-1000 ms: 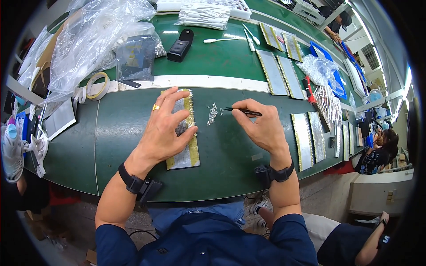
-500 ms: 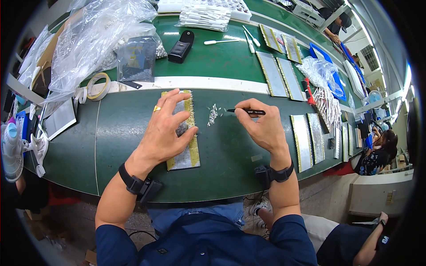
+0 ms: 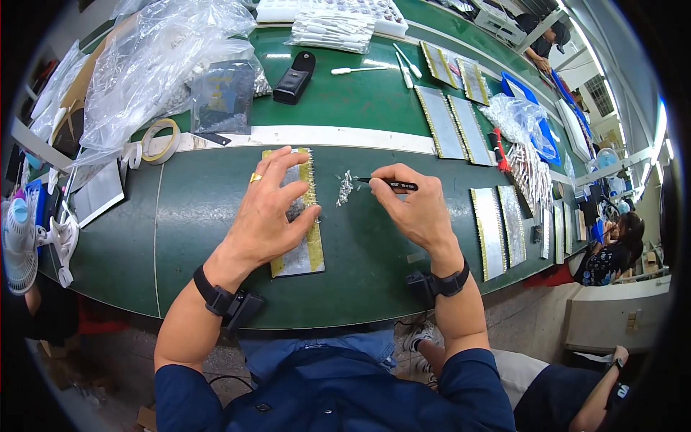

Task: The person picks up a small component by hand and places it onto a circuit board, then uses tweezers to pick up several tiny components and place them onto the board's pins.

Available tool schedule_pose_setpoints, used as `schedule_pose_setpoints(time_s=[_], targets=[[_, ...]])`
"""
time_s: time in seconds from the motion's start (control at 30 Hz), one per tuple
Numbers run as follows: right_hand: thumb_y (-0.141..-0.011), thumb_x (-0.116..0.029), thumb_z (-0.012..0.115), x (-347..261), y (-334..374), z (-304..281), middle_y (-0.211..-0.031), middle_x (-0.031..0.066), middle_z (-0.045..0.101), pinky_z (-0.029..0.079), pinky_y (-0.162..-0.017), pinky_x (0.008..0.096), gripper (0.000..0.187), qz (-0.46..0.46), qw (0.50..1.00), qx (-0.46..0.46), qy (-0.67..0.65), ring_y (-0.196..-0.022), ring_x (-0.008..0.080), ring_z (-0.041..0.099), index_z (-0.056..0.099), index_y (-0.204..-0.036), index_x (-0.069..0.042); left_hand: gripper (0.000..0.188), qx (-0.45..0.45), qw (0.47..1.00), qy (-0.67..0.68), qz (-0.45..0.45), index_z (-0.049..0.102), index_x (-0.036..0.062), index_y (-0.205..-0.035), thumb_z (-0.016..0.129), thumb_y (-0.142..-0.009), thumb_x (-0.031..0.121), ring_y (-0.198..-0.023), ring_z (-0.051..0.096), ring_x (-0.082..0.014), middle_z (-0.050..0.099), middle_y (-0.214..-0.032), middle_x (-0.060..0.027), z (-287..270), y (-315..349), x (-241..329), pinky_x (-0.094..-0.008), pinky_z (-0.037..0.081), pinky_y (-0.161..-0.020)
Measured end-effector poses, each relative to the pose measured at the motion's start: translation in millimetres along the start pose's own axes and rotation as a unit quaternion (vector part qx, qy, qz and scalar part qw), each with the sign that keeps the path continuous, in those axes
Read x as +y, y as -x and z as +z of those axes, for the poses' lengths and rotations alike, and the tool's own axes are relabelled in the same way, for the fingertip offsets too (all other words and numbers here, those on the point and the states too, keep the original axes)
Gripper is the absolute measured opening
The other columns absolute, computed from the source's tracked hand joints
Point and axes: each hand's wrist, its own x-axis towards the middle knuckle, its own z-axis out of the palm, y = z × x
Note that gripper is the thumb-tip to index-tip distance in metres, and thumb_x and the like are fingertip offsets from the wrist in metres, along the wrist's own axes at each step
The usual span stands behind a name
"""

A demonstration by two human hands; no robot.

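Note:
My left hand [image 3: 270, 212] lies over a flat grey plate with yellow taped edges [image 3: 311, 255], its fingers spread and the thumb at the plate's right edge. A row of small metallic pieces [image 3: 311, 180] lines that edge; the hand covers much of the plate's middle. In my right hand [image 3: 414, 205] is a pair of black tweezers [image 3: 403, 185], pinched between thumb and fingers and pointing left. Its tips reach the right side of a small heap of tiny silvery parts [image 3: 345, 189] on the green table. Whether the tips grip a part is too small to tell.
Similar plates [image 3: 489, 234] lie at right and far right. Beyond the pale strip are a black pouch [image 3: 294, 78], white droppers [image 3: 358, 70] and clear plastic bags [image 3: 165, 65]. A tape roll [image 3: 161, 140] and a small fan [image 3: 20, 245] are at left. Other people sit nearby.
My right hand has moved left with the tweezers, bringing the tips to the heap of parts. My left hand stays in place on the plate.

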Motion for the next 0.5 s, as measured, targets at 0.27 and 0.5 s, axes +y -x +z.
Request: schedule_pose_setpoints(time_s=[0.27,0.5], targets=[[-0.101,-0.012,0.079,2.6,-0.7,-2.0,-0.092,0.0089,0.081,0.063,-0.084,0.0321,0.018,-0.009,1.000,0.011,0.007,-0.086,0.0156,0.078,0.079,-0.110,0.003,0.025,0.004,1.000,0.001,0.000,0.071,-0.0027,-0.095,0.088,-0.086,0.013,-0.150,0.049,-0.0500,0.060,-0.152,-0.0220,1.6,0.7,-1.3,-0.0577,0.045,-0.122],[-0.102,-0.012,0.078,4.4,-1.0,-1.7,-0.093,0.0085,0.081,0.063,-0.084,0.0316,0.018,0.006,1.000,0.013,-0.002,-0.087,0.0155,0.078,0.079,-0.111,0.003,0.025,0.007,1.000,0.006,-0.001,0.071,-0.0028,-0.096,0.088,-0.086,0.012,-0.148,0.050,-0.0506,0.060,-0.151,-0.0224,1.1,0.9,-1.0,-0.0582,0.046,-0.120]])
